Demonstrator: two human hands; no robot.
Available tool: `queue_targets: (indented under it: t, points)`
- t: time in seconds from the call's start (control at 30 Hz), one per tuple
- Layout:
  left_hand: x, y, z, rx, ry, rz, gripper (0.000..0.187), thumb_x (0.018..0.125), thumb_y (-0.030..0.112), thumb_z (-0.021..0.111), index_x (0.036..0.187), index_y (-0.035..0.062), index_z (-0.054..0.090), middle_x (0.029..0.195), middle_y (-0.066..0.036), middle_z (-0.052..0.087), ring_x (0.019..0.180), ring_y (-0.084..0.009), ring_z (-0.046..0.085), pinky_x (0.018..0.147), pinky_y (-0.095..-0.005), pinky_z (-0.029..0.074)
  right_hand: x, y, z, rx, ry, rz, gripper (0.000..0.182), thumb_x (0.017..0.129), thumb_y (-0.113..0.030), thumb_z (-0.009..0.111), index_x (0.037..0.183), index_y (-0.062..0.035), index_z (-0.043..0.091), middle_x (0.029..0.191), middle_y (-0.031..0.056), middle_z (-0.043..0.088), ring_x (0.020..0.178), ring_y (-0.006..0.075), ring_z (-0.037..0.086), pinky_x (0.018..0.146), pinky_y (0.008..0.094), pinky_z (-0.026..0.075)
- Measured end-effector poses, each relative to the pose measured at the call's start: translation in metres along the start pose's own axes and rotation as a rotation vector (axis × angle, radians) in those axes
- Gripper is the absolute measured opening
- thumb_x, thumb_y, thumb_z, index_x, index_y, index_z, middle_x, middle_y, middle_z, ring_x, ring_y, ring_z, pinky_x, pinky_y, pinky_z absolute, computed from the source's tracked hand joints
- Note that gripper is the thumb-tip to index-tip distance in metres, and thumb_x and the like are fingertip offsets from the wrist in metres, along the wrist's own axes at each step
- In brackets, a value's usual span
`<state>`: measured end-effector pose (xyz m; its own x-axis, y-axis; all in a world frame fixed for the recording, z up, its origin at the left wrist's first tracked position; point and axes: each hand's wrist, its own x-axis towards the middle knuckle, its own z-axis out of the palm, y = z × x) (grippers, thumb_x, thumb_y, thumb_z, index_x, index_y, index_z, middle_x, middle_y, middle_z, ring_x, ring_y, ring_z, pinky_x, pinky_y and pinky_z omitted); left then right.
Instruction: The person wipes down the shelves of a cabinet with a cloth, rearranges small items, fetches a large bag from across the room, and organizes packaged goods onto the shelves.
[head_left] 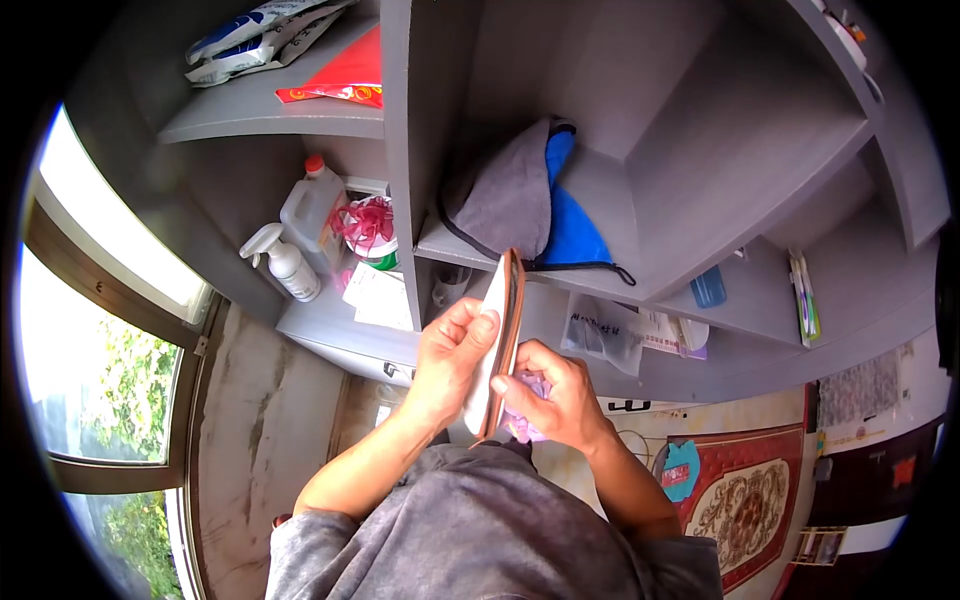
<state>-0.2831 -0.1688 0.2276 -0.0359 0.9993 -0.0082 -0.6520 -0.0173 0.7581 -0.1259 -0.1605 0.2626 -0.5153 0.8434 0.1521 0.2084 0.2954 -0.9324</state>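
Observation:
In front of my body, both hands hold a slim zip wallet (pixel 497 345), upright and seen nearly edge-on. It has a pale face on the left and a brown edge with a dark line along it. My left hand (pixel 455 355) grips the pale side, its thumb lying along it. On the other side, my right hand (pixel 557 392) has its thumb against the lower edge and its fingers curled. A grey and blue cloth (pixel 510 200) lies on the shelf just beyond the wallet. Something pink and purple (pixel 530 408) shows partly behind my right hand.
Grey shelving (pixel 398 150) stands ahead. On its left are a spray bottle (pixel 292 268), a jug with a red cap (pixel 313 215) and a red bag (pixel 345 78). Rightward are a plastic bag (pixel 603 330), a blue container (pixel 708 288) and toothbrushes (pixel 803 300). A patterned rug (pixel 745 505) covers the floor.

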Motion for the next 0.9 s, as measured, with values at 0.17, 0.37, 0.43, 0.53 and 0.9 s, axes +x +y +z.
queue_targets:
  t: [0.17,0.37,0.43,0.53,0.9]
  points:
    - [-0.013,0.011,0.004,0.519,-0.154,0.155,0.048,0.095,0.017,0.065,0.133,0.0016,0.041,0.107,-0.007,0.057,0.095,-0.0108,0.056,0.084,-0.0258,0.046,-0.003,0.006,-0.003,-0.041,0.055,-0.011,0.014,0.089,-0.009,0.068,0.092,0.0025,0.061,0.077,0.0076,0.068,0.073,0.0088,0.063,0.066,0.0248,0.049]
    - [-0.016,0.006,-0.013,0.731,-0.188,0.074,0.050,0.097,0.013,0.060,0.139,0.0011,0.037,0.102,-0.010,0.060,0.094,-0.0118,0.058,0.083,-0.0297,0.048,-0.005,0.009,-0.009,0.047,0.064,0.088,0.012,0.087,-0.009,0.069,0.092,0.0011,0.066,0.081,0.0090,0.072,0.073,0.0088,0.065,0.066,0.0257,0.051]
    - [-0.016,0.012,-0.009,0.927,-0.163,0.102,0.039,0.096,0.013,0.061,0.130,0.0010,0.045,0.091,-0.012,0.063,0.091,-0.0141,0.063,0.076,-0.0284,0.051,-0.007,0.014,-0.014,0.101,0.084,0.106,0.012,0.087,-0.010,0.069,0.092,0.0015,0.067,0.082,0.0087,0.072,0.073,0.0079,0.064,0.065,0.0248,0.051]
    - [-0.026,0.020,0.001,0.843,0.012,0.116,0.024,0.094,0.013,0.064,0.112,0.0003,0.053,0.094,-0.012,0.064,0.089,-0.0172,0.065,0.069,-0.0281,0.054,-0.008,0.013,-0.015,0.068,0.121,0.091,0.013,0.086,-0.011,0.070,0.088,0.0017,0.066,0.080,0.0071,0.072,0.073,0.0070,0.064,0.064,0.0243,0.050]
    - [-0.020,0.003,-0.013,0.570,-0.154,-0.007,0.020,0.100,0.020,0.055,0.094,0.0011,0.055,0.085,-0.006,0.061,0.073,-0.0135,0.063,0.063,-0.0288,0.056,-0.013,0.039,-0.022,0.390,0.038,0.247,0.008,0.086,-0.006,0.070,0.084,-0.0016,0.064,0.079,0.0002,0.067,0.070,0.0044,0.056,0.064,0.0207,0.044]
